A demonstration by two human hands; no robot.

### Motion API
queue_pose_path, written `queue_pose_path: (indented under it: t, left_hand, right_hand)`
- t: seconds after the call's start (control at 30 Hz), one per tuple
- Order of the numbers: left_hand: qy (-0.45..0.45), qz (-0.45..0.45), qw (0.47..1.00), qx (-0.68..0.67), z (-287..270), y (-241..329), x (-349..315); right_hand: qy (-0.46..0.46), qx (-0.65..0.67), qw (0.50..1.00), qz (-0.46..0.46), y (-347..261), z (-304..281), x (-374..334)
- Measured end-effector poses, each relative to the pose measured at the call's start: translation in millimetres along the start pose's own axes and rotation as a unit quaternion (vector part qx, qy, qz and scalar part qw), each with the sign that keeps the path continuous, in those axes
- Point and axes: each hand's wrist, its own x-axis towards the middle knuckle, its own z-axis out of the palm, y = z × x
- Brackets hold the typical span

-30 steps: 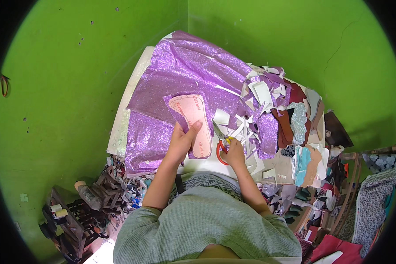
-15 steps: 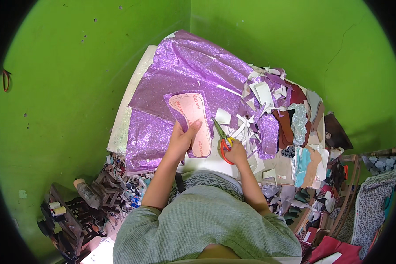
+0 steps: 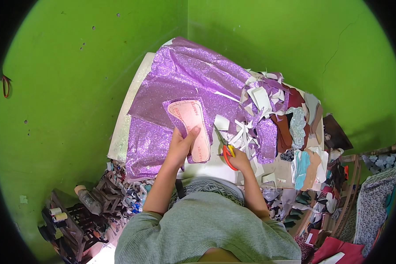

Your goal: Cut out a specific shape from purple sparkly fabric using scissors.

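Pink curved template at ctr of frame, purple glitter piece under it & showing past its edges; L hand clamped on both, thumb on top. R hand closed round scissors w/ orange & yellow handles, just R of template, tips up-left near the purple edge. Open room: bare white tabletop btwn template & waist, narrow. Purple glitter sheet fills table's L & top; scrap pile crowds upper R, teal & tan cutouts at R edge. Lower L: clear bottle, contents unclear; dark wooden rack w/ thread spools.
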Motion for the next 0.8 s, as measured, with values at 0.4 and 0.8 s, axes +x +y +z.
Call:
queue_pose_path:
  t: [0.4,0.8]
  left_hand:
    - [-0.016,0.033,0.999,-0.018,-9,6,6]
    - [0.003,0.058,0.998,-0.028,-10,23,1]
  right_hand:
    - [-0.172,0.497,0.84,-0.134,-39,-42,-39]
    - [-0.341,0.434,0.834,-0.019,-62,-67,-73]
